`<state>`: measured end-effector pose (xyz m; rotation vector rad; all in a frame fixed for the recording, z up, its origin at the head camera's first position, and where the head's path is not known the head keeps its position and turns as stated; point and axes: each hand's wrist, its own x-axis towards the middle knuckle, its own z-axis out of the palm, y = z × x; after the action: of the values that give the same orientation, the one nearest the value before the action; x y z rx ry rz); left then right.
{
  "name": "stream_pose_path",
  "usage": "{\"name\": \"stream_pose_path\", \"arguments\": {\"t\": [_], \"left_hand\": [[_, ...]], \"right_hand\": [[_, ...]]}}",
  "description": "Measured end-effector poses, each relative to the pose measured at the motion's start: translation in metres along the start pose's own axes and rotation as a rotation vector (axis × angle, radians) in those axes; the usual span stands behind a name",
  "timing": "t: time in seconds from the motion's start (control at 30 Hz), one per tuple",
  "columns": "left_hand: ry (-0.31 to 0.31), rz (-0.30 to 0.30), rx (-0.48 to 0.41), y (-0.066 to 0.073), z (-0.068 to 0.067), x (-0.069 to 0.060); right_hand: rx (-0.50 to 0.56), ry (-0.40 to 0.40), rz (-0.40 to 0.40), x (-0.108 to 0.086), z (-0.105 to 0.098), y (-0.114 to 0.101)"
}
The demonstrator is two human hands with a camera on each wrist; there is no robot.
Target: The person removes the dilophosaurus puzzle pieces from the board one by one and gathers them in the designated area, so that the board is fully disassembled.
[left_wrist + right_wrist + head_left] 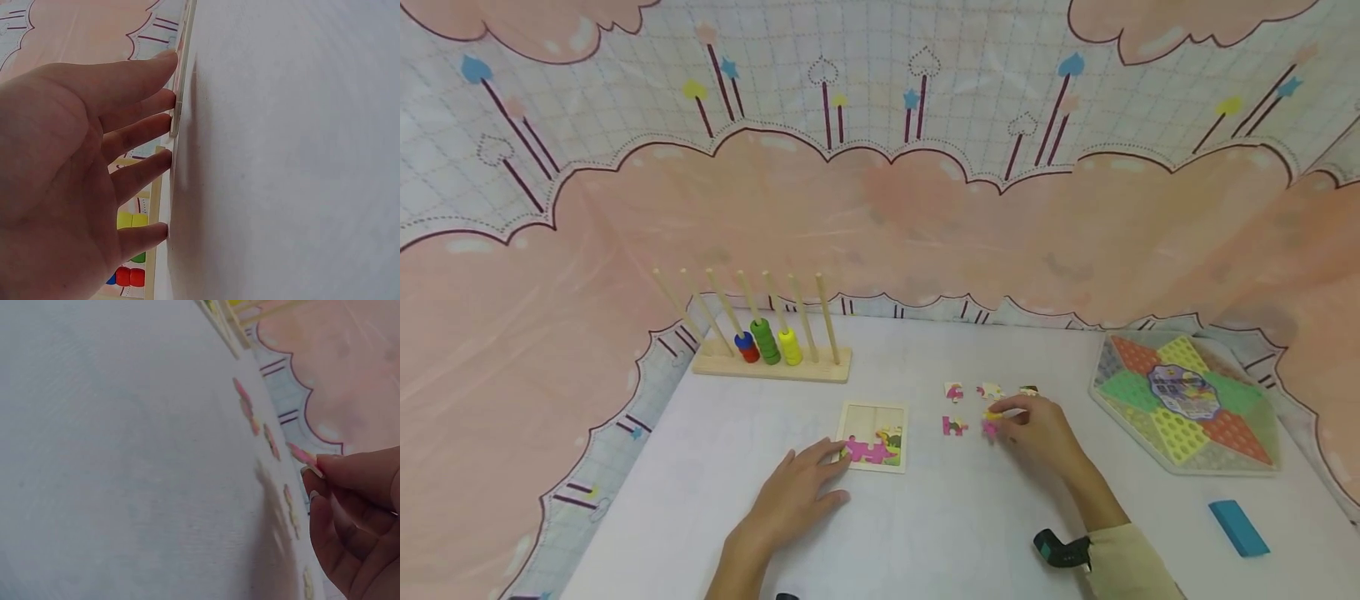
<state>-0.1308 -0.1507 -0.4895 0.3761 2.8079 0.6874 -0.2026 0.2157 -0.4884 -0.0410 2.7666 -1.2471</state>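
Note:
Between its thumb and fingertips my right hand pinches a pink and yellow puzzle piece, raised off the table in the right wrist view. Several loose pieces lie near it: a pink one, a pale one, a pink and green one, and a dark-topped one partly behind the hand. My left hand has its fingers extended, and its fingertips touch the lower left edge of a square wooden puzzle frame. Joined pink and green pieces fill the lower part of that frame.
Behind the puzzle frame stands a wooden peg rack with red, blue, green and yellow beads. An octagonal board with coloured triangles lies at the right. Nearer me on that side is a blue block. A patterned cloth hangs behind the table.

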Motion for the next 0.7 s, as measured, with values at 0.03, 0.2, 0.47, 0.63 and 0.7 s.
{"name": "stream_pose_path", "arguments": {"t": [0.03, 0.2, 0.47, 0.63, 0.7], "left_hand": [[-0.001, -0.001, -0.003, 0.0, -0.001, 0.0], [-0.009, 0.003, -0.019, 0.0, -0.002, 0.0], [0.002, 0.007, -0.01, -0.001, -0.002, 0.003], [-0.005, 0.004, -0.002, -0.002, 0.0, 0.003], [-0.011, 0.007, 0.004, -0.003, -0.001, 0.003]], "right_hand": [[-0.012, 0.0, 0.002, 0.001, 0.001, 0.002], [-0.036, 0.007, 0.016, 0.003, 0.006, 0.008], [-0.039, 0.031, 0.017, 0.009, 0.01, 0.013], [-0.041, 0.043, 0.037, 0.008, 0.014, 0.015], [-0.04, 0.049, 0.046, 0.009, 0.015, 0.014]]}}
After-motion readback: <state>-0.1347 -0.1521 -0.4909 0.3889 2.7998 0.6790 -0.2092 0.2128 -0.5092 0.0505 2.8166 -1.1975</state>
